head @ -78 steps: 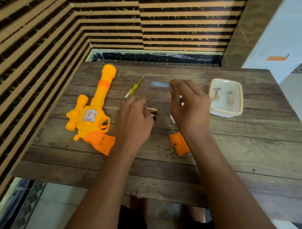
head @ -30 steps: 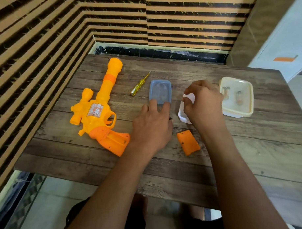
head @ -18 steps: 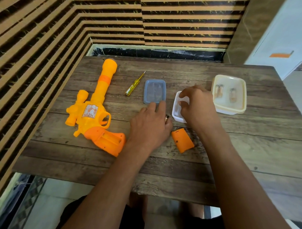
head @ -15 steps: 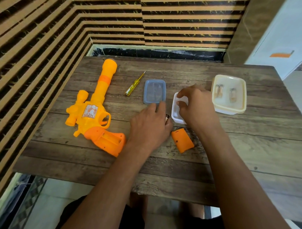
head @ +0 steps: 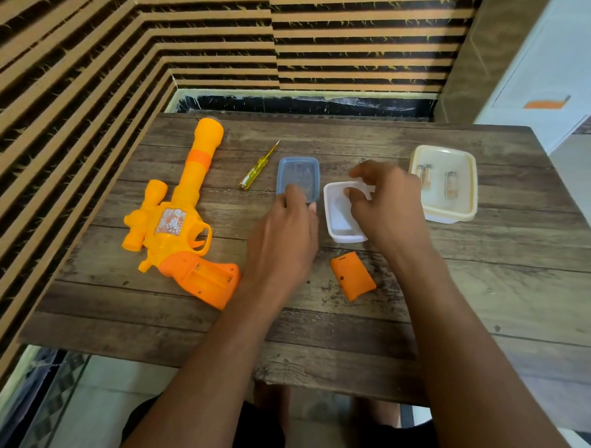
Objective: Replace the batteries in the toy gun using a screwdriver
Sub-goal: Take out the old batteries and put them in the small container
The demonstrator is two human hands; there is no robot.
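Well left of both hands [head: 283,243], toy gun [head: 178,219].

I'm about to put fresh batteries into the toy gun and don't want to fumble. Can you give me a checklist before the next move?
1. Battery bay in the toy gun grip open, facing up: ok.
2. Orange cover off, lying on the table: ok.
3. Small screw beside the cover: ok.
4. Screwdriver within reach by the blue lid: ok.
5. Right hand in the white container, holding a battery: cannot tell.
6. Left hand free: cannot tell.
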